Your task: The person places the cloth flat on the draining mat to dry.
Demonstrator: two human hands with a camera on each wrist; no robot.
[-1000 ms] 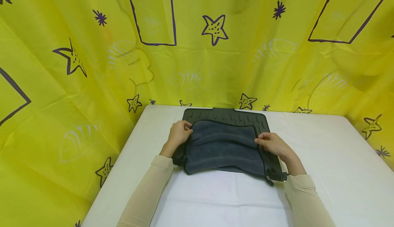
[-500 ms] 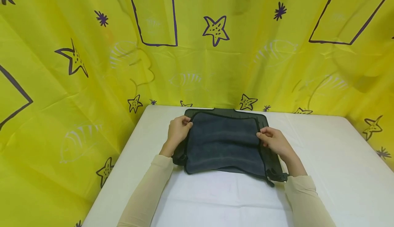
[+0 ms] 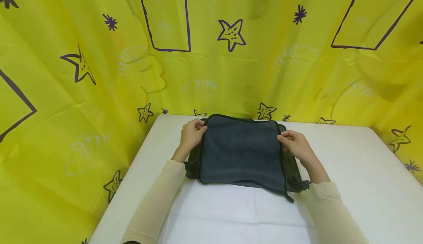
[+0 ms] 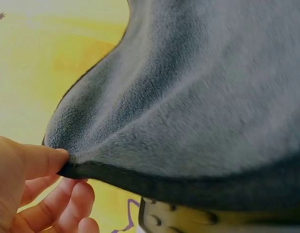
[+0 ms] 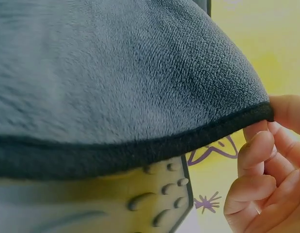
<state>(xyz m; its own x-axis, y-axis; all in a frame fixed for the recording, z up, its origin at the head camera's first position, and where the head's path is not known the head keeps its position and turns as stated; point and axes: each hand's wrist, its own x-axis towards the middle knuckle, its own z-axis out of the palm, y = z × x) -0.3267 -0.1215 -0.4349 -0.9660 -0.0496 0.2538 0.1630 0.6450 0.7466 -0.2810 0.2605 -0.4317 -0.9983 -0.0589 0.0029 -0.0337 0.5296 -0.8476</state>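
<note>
A dark blue-grey plush cloth [image 3: 242, 150] with black edging is spread between my two hands. My left hand [image 3: 192, 135] pinches its left edge near the far corner; in the left wrist view, thumb and fingers grip the black edging and the fabric [image 4: 198, 107] ripples away from them. On the opposite side, my right hand [image 3: 296, 144] pinches the right edge, and the right wrist view has its thumb and fingers at the cloth's corner [image 5: 263, 109]. Beneath lies a black studded mat [image 3: 292, 165], mostly hidden by the cloth.
The mat lies toward the back of a white-covered table [image 3: 347, 163]. Behind and to the left hangs a yellow curtain [image 3: 211, 67] printed with stars and fish. A small loop [image 3: 289, 199] sticks out from the cloth's near right corner.
Both hands have moved away from the body with the cloth's far edge. The folds across the cloth have flattened, and it now covers nearly all of the mat's far part.
</note>
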